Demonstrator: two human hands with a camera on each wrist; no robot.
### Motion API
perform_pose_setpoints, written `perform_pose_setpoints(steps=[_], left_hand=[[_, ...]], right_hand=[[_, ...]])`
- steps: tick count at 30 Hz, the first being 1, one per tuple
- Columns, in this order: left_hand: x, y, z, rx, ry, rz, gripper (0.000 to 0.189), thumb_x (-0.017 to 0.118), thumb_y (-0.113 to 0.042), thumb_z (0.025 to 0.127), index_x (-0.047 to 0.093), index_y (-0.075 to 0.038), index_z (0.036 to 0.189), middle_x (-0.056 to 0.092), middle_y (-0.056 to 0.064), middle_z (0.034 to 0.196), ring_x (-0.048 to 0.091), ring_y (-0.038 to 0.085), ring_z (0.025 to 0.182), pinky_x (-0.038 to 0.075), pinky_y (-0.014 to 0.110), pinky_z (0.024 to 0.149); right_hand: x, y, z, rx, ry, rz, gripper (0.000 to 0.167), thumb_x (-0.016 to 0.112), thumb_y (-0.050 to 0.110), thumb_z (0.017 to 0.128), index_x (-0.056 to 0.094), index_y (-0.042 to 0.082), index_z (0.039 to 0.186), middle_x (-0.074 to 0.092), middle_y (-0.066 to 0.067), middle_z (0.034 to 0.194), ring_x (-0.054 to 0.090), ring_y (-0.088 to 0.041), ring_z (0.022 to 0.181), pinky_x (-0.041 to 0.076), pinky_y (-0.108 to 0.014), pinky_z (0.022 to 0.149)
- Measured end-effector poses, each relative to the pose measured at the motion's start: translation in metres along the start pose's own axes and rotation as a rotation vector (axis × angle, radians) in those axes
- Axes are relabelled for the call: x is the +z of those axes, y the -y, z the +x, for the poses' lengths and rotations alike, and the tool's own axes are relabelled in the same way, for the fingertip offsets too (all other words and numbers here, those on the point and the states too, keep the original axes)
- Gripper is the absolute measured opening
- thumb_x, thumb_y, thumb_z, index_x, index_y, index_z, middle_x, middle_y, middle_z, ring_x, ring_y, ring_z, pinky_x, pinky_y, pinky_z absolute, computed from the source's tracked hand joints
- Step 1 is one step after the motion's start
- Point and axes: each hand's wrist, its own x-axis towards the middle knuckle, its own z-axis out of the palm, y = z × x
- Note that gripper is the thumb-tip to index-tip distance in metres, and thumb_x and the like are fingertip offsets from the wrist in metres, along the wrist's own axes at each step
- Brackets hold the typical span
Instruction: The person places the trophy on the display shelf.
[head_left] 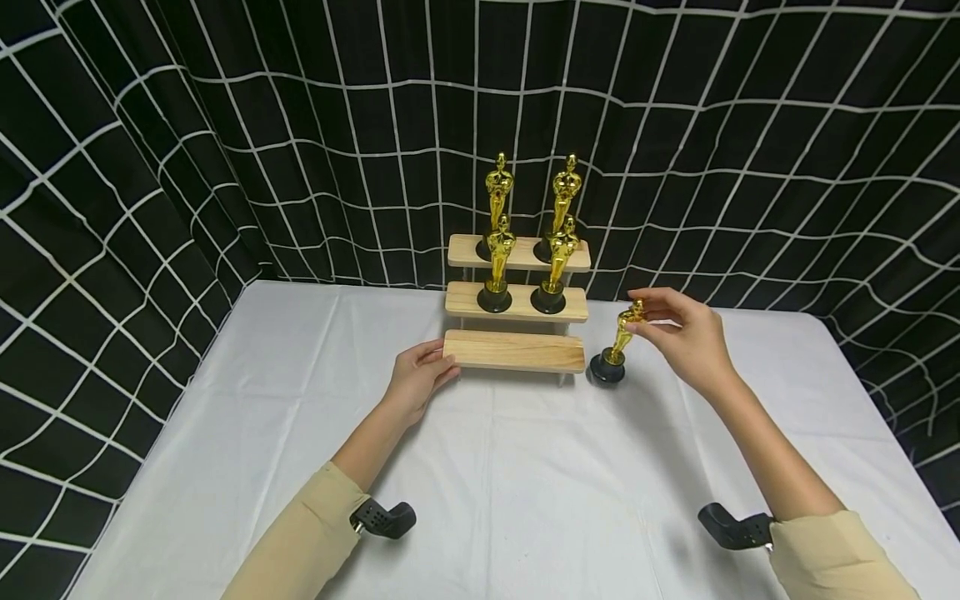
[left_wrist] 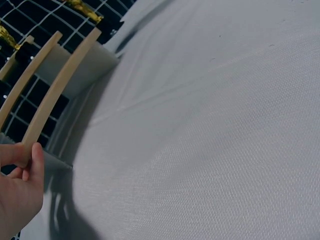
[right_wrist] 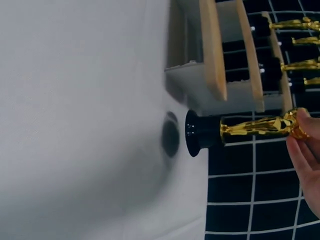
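Observation:
A three-step wooden display stand [head_left: 514, 351] stands at the back of the table. Two gold statuettes with black bases, one of them a trophy [head_left: 558, 250], are on its middle step, and two more, including another trophy [head_left: 498, 187], are on the top step. My left hand [head_left: 418, 379] grips the left end of the bare lowest step, thumb and fingers around the board [left_wrist: 60, 82]. Right of the stand, my right hand [head_left: 686, 337] pinches a gold trophy [right_wrist: 255, 126] by its upper part. Its black base hangs just above the cloth, over its own shadow.
A white cloth [head_left: 480, 492] covers the table. Behind and at both sides hangs a black curtain with a white grid [head_left: 360, 125]. Small black devices are strapped at both wrists, one of them a wrist camera [head_left: 384, 518].

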Motion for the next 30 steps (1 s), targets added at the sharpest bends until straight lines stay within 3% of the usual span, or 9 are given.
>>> perform_pose_setpoints(steps=[19,26,30], left_hand=[[0.000,0.000,-0.002,0.007,0.009,-0.005,0.046,0.059,0.010,0.103,0.050,0.012,0.148,0.059,0.028,0.135,0.068,0.017,0.101,0.065,0.023,0.096],[0.000,0.000,-0.002,0.007,0.010,-0.003,0.046,0.059,0.010,0.103,0.050,0.011,0.148,0.059,0.028,0.135,0.068,0.018,0.102,0.065,0.022,0.096],[0.000,0.000,-0.001,0.008,0.009,0.000,0.047,0.059,0.010,0.102,0.050,0.012,0.148,0.058,0.027,0.134,0.068,0.018,0.102,0.065,0.022,0.096]], right_hand=[[-0.006,0.038,0.005,-0.040,0.091,-0.022,0.040,0.081,-0.005,0.089,0.070,-0.003,0.128,0.075,-0.024,0.113,0.060,0.014,0.091,0.057,0.000,0.079],[-0.009,0.047,0.007,-0.053,0.114,-0.052,0.041,0.082,-0.005,0.089,0.070,-0.004,0.129,0.075,-0.024,0.113,0.072,-0.018,0.099,0.057,0.000,0.079],[-0.011,0.054,0.009,-0.061,0.116,-0.058,0.039,0.082,-0.005,0.089,0.071,-0.002,0.127,0.076,-0.021,0.111,0.069,-0.001,0.095,0.057,-0.001,0.079]])
